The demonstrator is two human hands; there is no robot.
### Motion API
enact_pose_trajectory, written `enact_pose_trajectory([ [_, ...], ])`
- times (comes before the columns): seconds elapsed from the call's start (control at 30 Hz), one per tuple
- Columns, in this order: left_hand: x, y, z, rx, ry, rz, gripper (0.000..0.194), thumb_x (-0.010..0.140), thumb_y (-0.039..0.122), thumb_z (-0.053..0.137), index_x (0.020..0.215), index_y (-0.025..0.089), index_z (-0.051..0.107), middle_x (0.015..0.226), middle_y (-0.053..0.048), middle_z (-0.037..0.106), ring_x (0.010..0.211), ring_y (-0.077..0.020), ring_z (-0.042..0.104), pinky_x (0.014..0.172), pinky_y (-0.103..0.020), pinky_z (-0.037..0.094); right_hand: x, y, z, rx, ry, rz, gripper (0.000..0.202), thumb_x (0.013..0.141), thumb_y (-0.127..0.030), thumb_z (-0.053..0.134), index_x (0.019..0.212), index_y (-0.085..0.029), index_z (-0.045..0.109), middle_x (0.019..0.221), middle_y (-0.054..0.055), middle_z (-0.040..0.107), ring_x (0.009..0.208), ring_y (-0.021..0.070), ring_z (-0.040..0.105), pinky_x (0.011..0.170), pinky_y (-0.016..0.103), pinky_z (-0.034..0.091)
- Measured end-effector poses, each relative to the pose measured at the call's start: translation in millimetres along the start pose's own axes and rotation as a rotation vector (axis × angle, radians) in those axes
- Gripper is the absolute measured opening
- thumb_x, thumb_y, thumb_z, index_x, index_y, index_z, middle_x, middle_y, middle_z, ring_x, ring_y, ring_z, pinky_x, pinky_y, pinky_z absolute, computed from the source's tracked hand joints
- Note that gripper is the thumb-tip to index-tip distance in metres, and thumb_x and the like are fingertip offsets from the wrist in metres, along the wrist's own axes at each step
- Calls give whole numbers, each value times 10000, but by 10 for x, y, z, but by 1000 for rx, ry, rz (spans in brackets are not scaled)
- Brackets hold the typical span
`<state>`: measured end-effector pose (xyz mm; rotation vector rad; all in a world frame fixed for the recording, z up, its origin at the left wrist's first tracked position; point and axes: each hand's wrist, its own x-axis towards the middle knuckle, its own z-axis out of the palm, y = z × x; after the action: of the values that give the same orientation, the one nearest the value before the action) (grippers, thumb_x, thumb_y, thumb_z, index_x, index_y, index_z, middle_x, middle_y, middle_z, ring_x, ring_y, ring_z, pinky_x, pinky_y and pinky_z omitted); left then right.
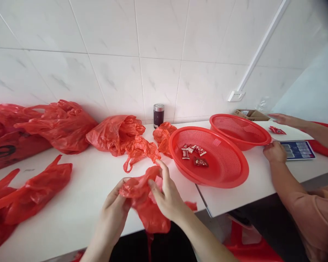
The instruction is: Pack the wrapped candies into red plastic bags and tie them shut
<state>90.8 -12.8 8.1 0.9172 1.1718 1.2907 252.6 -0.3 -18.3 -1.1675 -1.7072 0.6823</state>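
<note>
A crumpled red plastic bag point(153, 214) hangs between my two hands at the table's front edge. My left hand point(117, 203) pinches its gathered left side. On the right, my right hand point(166, 193) grips the bag near its top, with the thumb pressed on the plastic. Just beyond my fingers lies a loose bunch of red plastic bags point(142, 149). To the right of my hands stands a red mesh basket point(229, 167), holding several small wrapped packets point(200, 162).
Full red bags point(62, 127) line the wall at the left, and another red bag point(41, 193) lies nearer. A dark tumbler point(158, 115) stands at the wall. A second red basket point(240, 131) is at the right, where a co-worker's hands point(276, 151) are beside a digital scale point(299, 150).
</note>
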Motion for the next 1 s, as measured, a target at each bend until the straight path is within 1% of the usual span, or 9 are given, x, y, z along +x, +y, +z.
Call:
enact_pose_trajectory([
  [0.13,0,108,-473,-286,285,-293,213,509,242,746,689,205,639,663,6,653,598,-145,599,506,-217,531,83,334,-125,-346,-76,-103,713,863,-176,537,1470,-189,162,1336,176,505,1225,273,500,1012,491,416],
  [0.23,27,35,-860,-277,359,-240,289,513,212,765,771,234,636,725,29,643,629,-120,595,512,-172,521,107,420,-230,-591,-177,-157,916,728,-92,644,1496,-170,152,1258,175,557,1195,324,500,1006,529,392],
  [0.4,-73,-195,-890,390,390,250,472,730,407,682,1166,324,525,1106,-27,588,1069,-231,583,932,-390,493,110,367,-185,-682,-242,-196,878,736,-123,637,1488,-217,193,1153,131,616,1113,305,550,1009,562,344],
  [0.5,-156,-269,-627,900,380,696,310,788,384,620,1084,305,574,1405,-79,401,1344,-324,354,1109,-533,273,106,308,-45,-622,-220,-218,657,792,-135,591,1394,-178,333,1075,117,650,1047,268,582,988,512,362],
  [0.57,-120,-349,-493,1193,238,775,160,803,351,607,947,304,660,1483,-67,323,1393,-386,245,1099,-611,216,80,268,47,-602,-247,-213,474,807,-121,562,1266,-162,452,972,91,671,960,243,608,951,466,387],
  [0.7,212,-552,-572,1601,3,506,314,845,246,531,1107,344,673,1407,-97,471,1255,-388,463,1043,-650,265,-58,243,101,-648,-511,-255,391,772,-191,638,1156,-203,565,949,72,670,940,258,617,932,463,393],
  [0.8,474,-550,-836,1648,67,293,399,891,215,388,1227,213,603,1302,-165,541,926,-293,665,840,-468,509,-159,266,-28,-741,-703,-268,415,709,-181,690,1115,-258,645,1045,97,655,1020,303,605,948,486,390],
  [0.9,551,-406,-1007,1646,155,203,413,900,237,317,1143,160,642,1330,-188,492,838,-299,683,679,-425,544,-142,225,-265,-786,-790,-231,370,687,-61,638,1001,-243,710,852,66,697,888,250,653,933,428,422],
  [1.0,442,-265,-991,1613,8,155,447,866,210,359,1226,256,618,1367,-126,477,891,-290,681,721,-417,546,38,105,-574,-614,-808,-199,383,735,-72,610,1039,-283,706,916,19,724,878,204,662,897,366,464],
])
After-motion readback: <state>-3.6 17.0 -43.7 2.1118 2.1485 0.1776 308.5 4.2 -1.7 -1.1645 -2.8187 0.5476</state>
